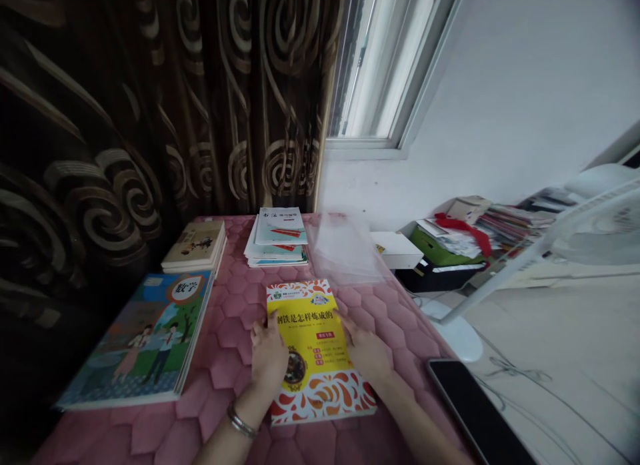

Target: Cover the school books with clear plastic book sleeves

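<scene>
- Yellow paperback book (320, 321), with the Chinese title 钢铁是怎样炼成的 on its cover, lies flat on a pink quilted mat (225, 345), directly in front of the person and low in the middle of the view.
- Its long axis goes forward, away from the body, with only a small slant. The orange-and-white patterned end is the nearer one to the person.
- The left hand (269, 358) lies on the left part of the cover, and its fingers point forward and a little to the right. The right hand (365, 350) touches the right side of the book, and its fingers point inward to the cover.
- Both hands are about equally near the book, but the left hand covers more of it.
- The hands are apart, with the book between them. I cannot tell if they grip the book or only rest on it.
- The left forearm, with a metal bracelet (241, 419), comes up from the bottom of the view. The right forearm (415, 418) comes in from the lower right.
- On the mat, a mathematics textbook (135, 338) lies to the left of the book, and calligraphy workbooks (280, 226) and a clear plastic sheet (345, 248) lie beyond it.
- To the right, a black tablet (470, 411) lies beside the mat.
</scene>
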Available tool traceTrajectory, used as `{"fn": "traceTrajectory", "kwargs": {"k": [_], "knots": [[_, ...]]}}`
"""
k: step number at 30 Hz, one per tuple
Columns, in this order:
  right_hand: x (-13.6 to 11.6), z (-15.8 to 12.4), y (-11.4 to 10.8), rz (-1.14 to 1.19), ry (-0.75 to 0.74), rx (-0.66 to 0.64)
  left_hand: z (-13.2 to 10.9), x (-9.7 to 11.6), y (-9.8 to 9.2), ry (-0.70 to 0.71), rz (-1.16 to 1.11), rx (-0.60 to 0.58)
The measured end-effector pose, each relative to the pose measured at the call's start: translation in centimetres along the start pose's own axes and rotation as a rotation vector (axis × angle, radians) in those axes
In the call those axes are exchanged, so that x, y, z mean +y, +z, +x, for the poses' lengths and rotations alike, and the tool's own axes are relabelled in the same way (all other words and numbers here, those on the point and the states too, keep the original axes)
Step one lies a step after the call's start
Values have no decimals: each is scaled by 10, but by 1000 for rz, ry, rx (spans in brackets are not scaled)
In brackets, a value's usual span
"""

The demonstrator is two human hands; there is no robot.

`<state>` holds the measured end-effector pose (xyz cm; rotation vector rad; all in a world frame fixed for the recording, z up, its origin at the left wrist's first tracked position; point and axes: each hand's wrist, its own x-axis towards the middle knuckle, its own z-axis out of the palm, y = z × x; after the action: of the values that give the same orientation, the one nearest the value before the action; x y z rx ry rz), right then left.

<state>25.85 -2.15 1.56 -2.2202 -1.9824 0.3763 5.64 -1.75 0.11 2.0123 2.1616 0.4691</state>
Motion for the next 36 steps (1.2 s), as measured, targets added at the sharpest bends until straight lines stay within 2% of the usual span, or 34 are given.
{"fn": "traceTrajectory", "kwargs": {"k": [5,11,17,23,25,27,31,34,36], "knots": [[1,3,-1,4,14,-3,30,2,-15,-211,-194,-84],[-2,3,4,28,2,8,58,-6,-22,-245,-245,-178],[-20,15,13,8,-40,9,74,-15,-31,-208,-172,-93],[-37,24,17,-46,-90,10,66,-30,-28,-179,-42,40],[-36,25,18,-39,-92,7,58,-24,-25,-99,77,101],[-35,25,19,-23,-96,12,44,-11,-19,75,177,108],[-32,23,21,4,-117,-2,-8,20,5,497,106,-77],[-29,23,19,37,-161,-2,-49,28,22,646,43,-111],[-27,28,17,42,-211,17,-63,25,27,716,35,-117]]}}
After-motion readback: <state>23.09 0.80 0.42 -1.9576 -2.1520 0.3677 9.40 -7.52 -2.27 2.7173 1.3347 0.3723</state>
